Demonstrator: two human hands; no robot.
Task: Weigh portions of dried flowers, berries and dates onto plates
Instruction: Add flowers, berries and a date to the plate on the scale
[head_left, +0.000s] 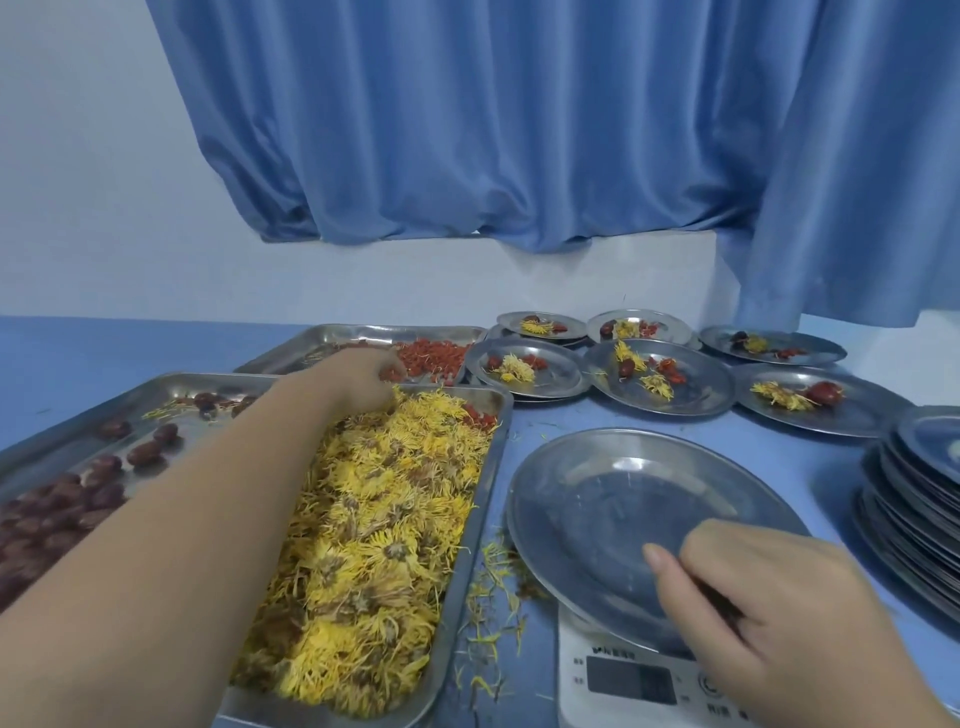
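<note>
Lower right, the right hand (779, 613) pinches the empty plate (613, 488) steady on the scale (582, 675) while the left hand (363, 376) curls round goji berries (436, 358).

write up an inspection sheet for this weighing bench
surface: blue tabletop, crowded with trays and plates
job's things: heap of yellow dried flowers beside dark red dates, near left; small red berries in the far steel tray; empty round steel plate on a white digital scale; six filled steel plates at the back; stack of spare steel plates at right
clutter: loose yellow petals between the flowers and the scale
grips: left grip at the berries, hold unclear; right grip pinches the empty plate's near rim, thumb on top
cables: nothing seen
surroundings: blue pleated curtain, white wall
</note>
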